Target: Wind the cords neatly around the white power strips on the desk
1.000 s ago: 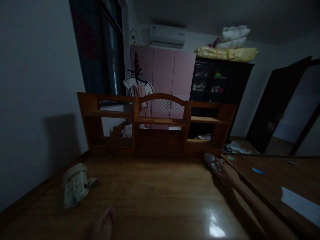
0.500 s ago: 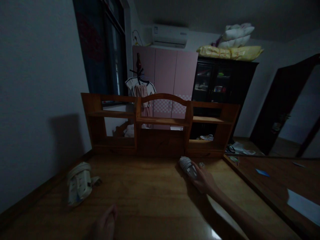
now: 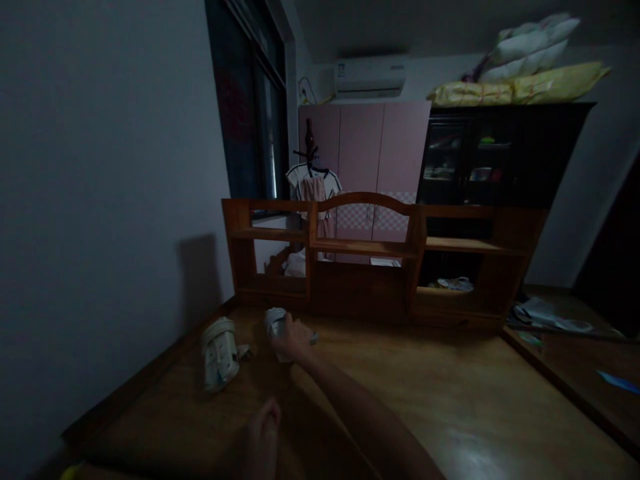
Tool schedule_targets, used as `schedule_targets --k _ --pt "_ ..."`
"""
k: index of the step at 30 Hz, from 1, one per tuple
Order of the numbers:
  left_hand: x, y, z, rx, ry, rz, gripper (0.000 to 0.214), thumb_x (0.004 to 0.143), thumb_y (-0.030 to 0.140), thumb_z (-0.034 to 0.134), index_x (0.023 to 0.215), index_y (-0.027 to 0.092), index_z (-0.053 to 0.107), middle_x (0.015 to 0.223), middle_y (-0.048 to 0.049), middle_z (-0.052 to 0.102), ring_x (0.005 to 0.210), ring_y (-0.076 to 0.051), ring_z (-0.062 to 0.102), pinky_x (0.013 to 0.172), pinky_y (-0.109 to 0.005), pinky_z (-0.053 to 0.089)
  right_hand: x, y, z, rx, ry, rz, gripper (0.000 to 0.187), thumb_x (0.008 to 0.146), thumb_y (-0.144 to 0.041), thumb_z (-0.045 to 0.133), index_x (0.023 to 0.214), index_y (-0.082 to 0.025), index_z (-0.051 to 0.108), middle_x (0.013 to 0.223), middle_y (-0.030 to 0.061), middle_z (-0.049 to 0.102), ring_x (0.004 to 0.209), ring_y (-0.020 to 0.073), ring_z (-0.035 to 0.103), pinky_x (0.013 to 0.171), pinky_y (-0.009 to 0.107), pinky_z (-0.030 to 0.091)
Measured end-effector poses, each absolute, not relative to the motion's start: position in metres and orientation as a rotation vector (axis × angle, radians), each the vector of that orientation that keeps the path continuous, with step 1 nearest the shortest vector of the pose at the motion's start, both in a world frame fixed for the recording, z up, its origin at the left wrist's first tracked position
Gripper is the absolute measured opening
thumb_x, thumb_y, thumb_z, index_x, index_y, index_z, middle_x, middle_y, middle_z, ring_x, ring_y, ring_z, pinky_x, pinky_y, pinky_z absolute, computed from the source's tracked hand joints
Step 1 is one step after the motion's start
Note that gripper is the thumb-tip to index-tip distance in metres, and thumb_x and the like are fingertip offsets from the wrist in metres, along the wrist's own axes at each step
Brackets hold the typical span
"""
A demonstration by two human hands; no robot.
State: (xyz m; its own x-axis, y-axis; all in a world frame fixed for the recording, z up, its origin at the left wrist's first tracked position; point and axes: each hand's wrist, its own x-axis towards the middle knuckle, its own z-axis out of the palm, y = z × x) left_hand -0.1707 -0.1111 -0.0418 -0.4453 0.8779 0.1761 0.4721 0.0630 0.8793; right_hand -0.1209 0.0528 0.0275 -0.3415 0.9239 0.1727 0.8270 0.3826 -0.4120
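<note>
My right hand (image 3: 294,339) grips a whitish power strip (image 3: 275,321) with its cord wound around one end; the fingers hide much of its body, and a small piece of it, probably the plug, sticks out to the right. To its left, near the wall, another white power strip (image 3: 220,363) lies on the wooden desk (image 3: 400,380). Its cord is wrapped around the far end and its plug lies beside it. Low in the view, my left hand (image 3: 264,427) rests near the desk with fingers curled together and nothing visible in them.
A wooden shelf unit (image 3: 360,287) runs along the desk's far edge. The white wall (image 3: 125,267) borders the desk on the left. At right, beyond a raised edge, a lower brown surface (image 3: 575,360) holds a blue card (image 3: 619,382).
My right hand has carried its power strip from the desk's right side leftward, close to the other strip. The view has turned left. My left hand stays low and curled.
</note>
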Motion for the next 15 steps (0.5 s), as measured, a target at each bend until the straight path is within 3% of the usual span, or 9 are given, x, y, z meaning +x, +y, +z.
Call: schedule_targets --k 7,12,15 --pt "-0.166 -0.113 -0.036 1.319 1.984 1.313 0.021 0.078 0.025 0.036 0.063 0.021 0.051 0.06 -0.0004 0.057 0.06 -0.016 0.055 0.057 -0.022 0.042 -0.158 0.042 0.033 -1.401 -2.263 0.348 0.075 0.081 -0.055 0.052 0.138 -0.009 0.031 0.126 0.0262 0.05 0.115 0.0398 0.048 0.083 0.05 0.041" --pt "-0.175 -0.112 -0.046 1.272 1.884 1.406 0.02 0.074 0.03 0.04 0.063 0.02 0.053 0.063 -0.002 0.059 0.066 -0.018 0.057 0.064 -0.024 0.045 -0.085 0.032 0.044 -1.27 -2.217 0.279 0.042 0.091 -0.048 0.042 0.12 -0.019 0.049 0.117 0.0141 0.057 0.108 0.0272 0.054 0.082 0.035 0.042" --pt "-0.18 -0.109 -0.054 1.216 1.806 1.425 0.021 0.072 0.034 0.04 0.059 0.021 0.051 0.06 -0.0023 0.057 0.065 -0.019 0.056 0.063 -0.026 0.045 -0.005 0.024 0.04 -1.242 -2.178 0.248 0.035 0.097 -0.043 0.031 0.098 -0.02 0.057 0.087 0.0061 0.065 0.079 0.0182 0.061 0.067 0.025 0.04"
